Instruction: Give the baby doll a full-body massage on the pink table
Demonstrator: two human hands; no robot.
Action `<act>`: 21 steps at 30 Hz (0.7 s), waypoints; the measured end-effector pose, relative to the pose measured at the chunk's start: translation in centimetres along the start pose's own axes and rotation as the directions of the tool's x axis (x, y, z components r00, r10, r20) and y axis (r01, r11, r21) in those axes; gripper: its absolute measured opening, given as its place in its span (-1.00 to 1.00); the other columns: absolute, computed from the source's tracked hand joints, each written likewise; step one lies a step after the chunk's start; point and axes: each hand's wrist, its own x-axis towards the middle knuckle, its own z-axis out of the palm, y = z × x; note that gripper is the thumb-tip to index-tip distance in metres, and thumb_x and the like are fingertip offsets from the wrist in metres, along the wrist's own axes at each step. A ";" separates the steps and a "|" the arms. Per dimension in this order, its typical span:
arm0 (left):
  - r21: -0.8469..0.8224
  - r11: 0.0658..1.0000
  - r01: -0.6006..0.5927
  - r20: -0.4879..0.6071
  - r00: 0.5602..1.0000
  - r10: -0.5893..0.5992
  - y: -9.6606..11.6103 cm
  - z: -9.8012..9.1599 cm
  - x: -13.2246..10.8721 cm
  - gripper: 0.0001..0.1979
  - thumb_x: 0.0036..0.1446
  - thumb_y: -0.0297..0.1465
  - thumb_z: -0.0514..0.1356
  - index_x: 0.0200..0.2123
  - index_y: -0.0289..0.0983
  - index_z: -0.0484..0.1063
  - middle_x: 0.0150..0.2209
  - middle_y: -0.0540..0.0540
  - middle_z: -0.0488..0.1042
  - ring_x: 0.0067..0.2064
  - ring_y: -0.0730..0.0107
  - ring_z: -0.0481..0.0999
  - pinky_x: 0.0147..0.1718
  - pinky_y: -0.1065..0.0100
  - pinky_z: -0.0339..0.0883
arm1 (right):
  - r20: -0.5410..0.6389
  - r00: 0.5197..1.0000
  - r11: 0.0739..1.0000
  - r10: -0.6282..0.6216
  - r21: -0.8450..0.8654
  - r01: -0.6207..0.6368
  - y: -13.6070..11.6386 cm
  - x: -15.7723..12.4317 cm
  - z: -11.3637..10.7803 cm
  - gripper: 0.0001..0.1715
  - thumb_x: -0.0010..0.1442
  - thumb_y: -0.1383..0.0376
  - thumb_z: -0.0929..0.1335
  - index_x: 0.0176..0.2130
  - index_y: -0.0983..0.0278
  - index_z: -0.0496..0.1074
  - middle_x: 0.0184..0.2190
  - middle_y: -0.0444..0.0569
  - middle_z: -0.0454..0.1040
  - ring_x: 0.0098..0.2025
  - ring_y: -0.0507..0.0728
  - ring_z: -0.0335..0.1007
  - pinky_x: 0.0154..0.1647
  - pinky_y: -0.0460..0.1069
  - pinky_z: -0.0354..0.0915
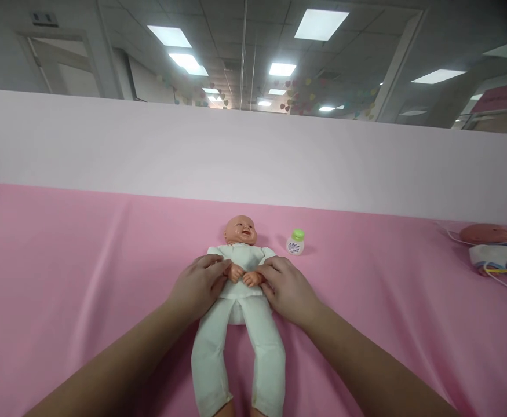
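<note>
Centrally, a baby doll in a pale white suit lies face-up on the pink cloth, head toward the white partition. Left hand and right hand rest on either side of its torso, fingers curled loosely against the doll's arms near its small hands; neither is clenched, and whether they pinch the fabric I cannot tell. A small green-capped bottle stands near the doll's head, to the right; a second doll with a cable lies well apart at far right.
</note>
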 end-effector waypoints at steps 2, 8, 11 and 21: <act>0.069 0.995 -0.074 0.033 0.997 0.072 0.2 -0.1 0.2 -0.66 0.36 -0.45 0.07 0.07 -0.14 0.55 0.13 -0.14 0.55 0.14 0.08 0.51 0.13 0.08 0.39 | 0.039 0.999 0.998 -0.019 -0.066 0.022 -0.4 0.1 0.0 -0.76 0.31 0.46 0.32 -0.16 0.21 0.56 -0.14 0.02 0.48 -0.08 0.20 0.38 -0.01 0.11 0.38; 0.086 0.996 -0.032 0.049 0.998 0.028 0.6 -0.1 0.3 -0.68 0.32 -0.46 0.11 0.05 -0.12 0.53 0.13 -0.12 0.57 0.10 0.09 0.55 0.07 0.12 0.42 | 0.053 0.999 0.997 0.011 -0.071 -0.007 -0.7 0.2 0.2 -0.75 0.31 0.46 0.31 -0.14 0.21 0.55 -0.13 0.03 0.47 -0.05 0.21 0.37 0.03 0.12 0.38; 0.044 0.996 0.075 0.015 0.997 -0.076 0.5 -0.2 0.1 -0.70 0.35 -0.37 0.10 0.09 -0.11 0.51 0.13 -0.09 0.58 0.08 0.08 0.57 0.03 0.15 0.41 | 0.001 0.999 0.998 0.052 0.027 -0.052 0.0 0.2 0.0 -0.73 0.27 0.44 0.35 -0.06 0.20 0.53 -0.03 0.05 0.49 0.03 0.24 0.38 0.09 0.16 0.39; -0.431 0.632 0.645 -0.095 0.664 -0.742 -6.0 -1.7 0.7 -0.66 0.28 -0.06 0.16 -0.07 -0.16 0.48 -0.07 -0.13 0.65 -0.14 0.11 0.65 -0.27 0.27 0.42 | 0.078 0.576 0.391 0.814 0.661 -0.641 9.6 -0.3 -0.8 -0.57 0.21 0.10 0.46 0.03 0.18 0.45 -0.05 0.02 0.60 -0.14 0.21 0.61 -0.12 0.09 0.57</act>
